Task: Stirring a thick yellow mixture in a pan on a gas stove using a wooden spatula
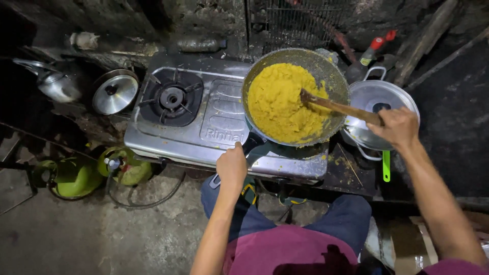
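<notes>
Knees in dark trousers nearest, person seated low before the stove (204, 117). Left hand (232, 165) clenched around the dark pan handle (249, 145), steadying the pan (326, 71) on the right burner. Right hand (396, 127) gripping a wooden spatula (336, 106), blade sunk in the yellow mash (282, 102) that fills the pan. Lidded metal pot (374, 97) just beside the pan, right. Green gas cylinder (127, 165) on the floor, left, hose trailing under the stove. Spare lid (115, 93) and kettle (53, 81) further left. Left burner (172, 97) bare.
</notes>
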